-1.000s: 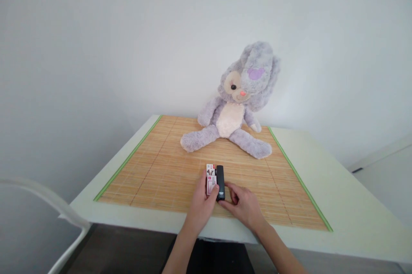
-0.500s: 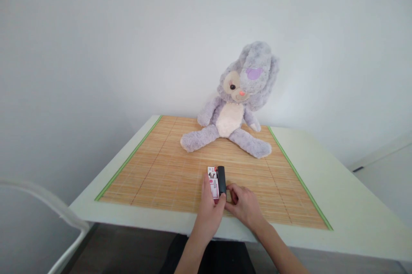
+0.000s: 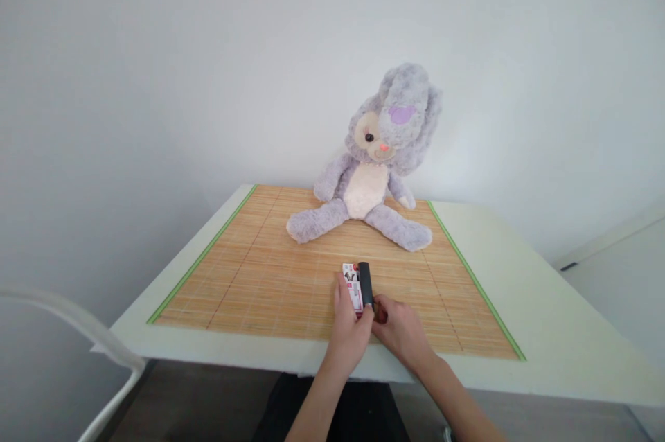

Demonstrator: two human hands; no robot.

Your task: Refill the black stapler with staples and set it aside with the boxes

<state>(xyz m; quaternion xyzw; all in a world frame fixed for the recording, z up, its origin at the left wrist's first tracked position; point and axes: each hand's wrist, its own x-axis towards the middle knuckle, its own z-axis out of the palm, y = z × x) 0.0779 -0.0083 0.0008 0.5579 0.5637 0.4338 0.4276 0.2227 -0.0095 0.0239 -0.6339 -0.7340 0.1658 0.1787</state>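
My left hand (image 3: pixel 349 332) is closed around a black stapler (image 3: pixel 366 281) and, at its left side, small white-and-red printed boxes (image 3: pixel 355 295) that look like staple packs. Stapler and boxes lie side by side, pointing away from me, low over the near part of the bamboo mat; whether they touch it I cannot tell. My left thumb presses at the stapler's near end. My right hand (image 3: pixel 401 331) is at the right of that end, thumb and forefinger drawn together. Whatever its fingertips pinch is hidden.
A grey plush rabbit (image 3: pixel 366 189) sits against the wall at the back of the bamboo mat (image 3: pixel 260 276). The mat has green edges and lies on a white table (image 3: pixel 519 269). A white curved tube or frame (image 3: pixel 77 321) stands at the left.
Both hands have shifted slightly right over the mat, together with the stapler and boxes. The camera view has turned a little.
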